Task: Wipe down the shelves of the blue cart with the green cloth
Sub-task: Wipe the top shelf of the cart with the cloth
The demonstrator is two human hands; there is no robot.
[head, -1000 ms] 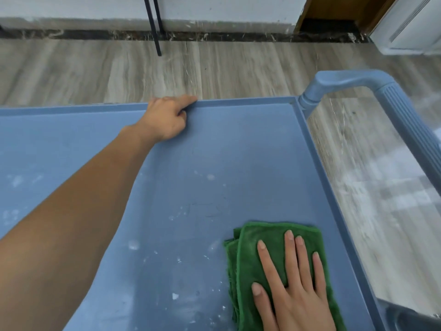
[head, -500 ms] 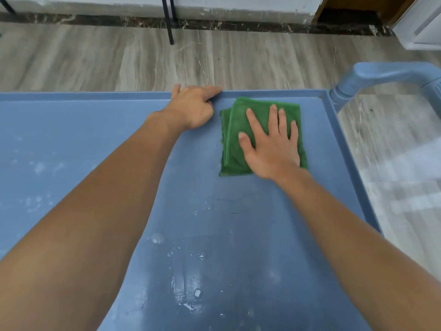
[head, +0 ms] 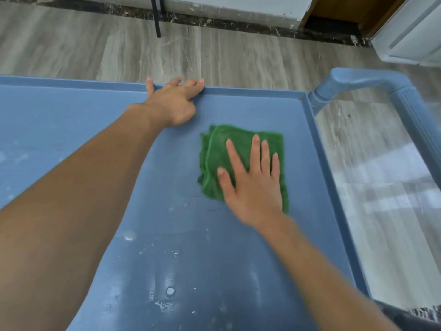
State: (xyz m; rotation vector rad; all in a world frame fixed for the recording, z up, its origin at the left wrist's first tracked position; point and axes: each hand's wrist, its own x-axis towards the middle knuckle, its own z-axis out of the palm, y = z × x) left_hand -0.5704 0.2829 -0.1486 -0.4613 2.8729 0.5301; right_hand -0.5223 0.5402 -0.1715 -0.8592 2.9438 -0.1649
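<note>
The blue cart's top shelf (head: 238, 271) fills most of the head view, with white specks and smears on its near part. A folded green cloth (head: 216, 161) lies flat on the shelf toward the right. My right hand (head: 253, 185) presses down on the cloth with fingers spread, covering its right half. My left hand (head: 173, 103) rests on the shelf's far rim (head: 250, 93), fingers hooked over the edge, a little left of and beyond the cloth.
The cart's blue handle (head: 381, 84) curves up at the right end of the shelf. Grey wood-look floor (head: 214, 53) lies beyond and to the right. A thin black leg (head: 156, 17) stands by the far wall. A white cabinet (head: 415, 32) sits at the top right.
My right hand slid the cloth from the near right part up to the far rim, then back toward me to mid-shelf. My left hand stayed on the far rim.
</note>
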